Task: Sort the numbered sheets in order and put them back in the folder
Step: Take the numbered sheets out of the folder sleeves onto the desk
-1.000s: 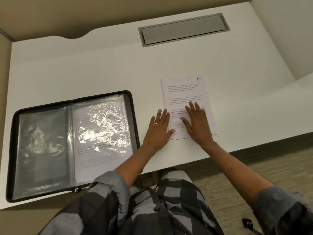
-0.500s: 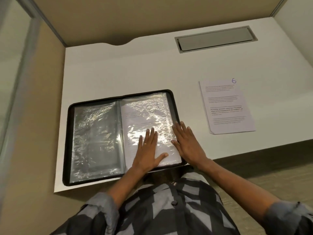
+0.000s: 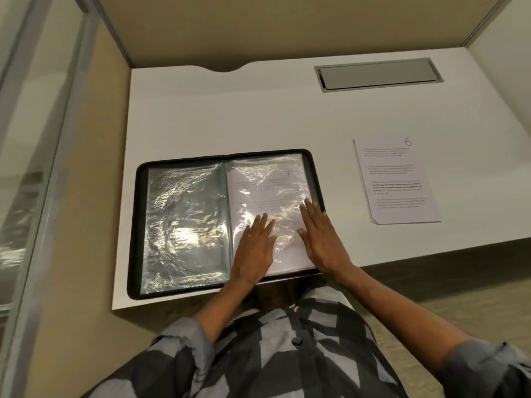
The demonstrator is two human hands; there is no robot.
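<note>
**A:** Where's the folder?

**B:** The black zip folder (image 3: 138,196) lies open and flat near the front left of the surface (image 3: 230,116), with its spine running away from the person. Its right sleeve (image 3: 290,168) has a printed sheet (image 3: 258,193) inside. The left sleeve (image 3: 184,225) looks dark and is mostly glare.

**A:** And the hands?

**B:** Both are low down on the right sleeve. The left hand (image 3: 254,248) lies flat on the page beside the spine, fingers straight and close together. The right hand (image 3: 321,239) is flat too, fingers extended along the page's right edge, with its outer side over the folder's black rim. Neither grips anything.

**A:** What number is on the sheet inside?

**B:** There's a faint mark in its upper right corner (the crinkled plastic throws back too much light to read it).

**A:** Any other paper?

**B:** A stack of sheets (image 3: 398,182) lies to the right of the folder, well apart from both hands. The top one has a handwritten 6 in its upper right corner.

**A:** And around that?

**B:** The surface is white, with a long grey hatch (image 3: 377,74) set in at the back right and a shallow notch in its back edge. A beige partition (image 3: 258,30) stands behind it and a glass panel (image 3: 28,139) to the left. There is carpet (image 3: 459,297) below the front edge, and the person's checked shirt (image 3: 287,354) fills the bottom of the view.
</note>
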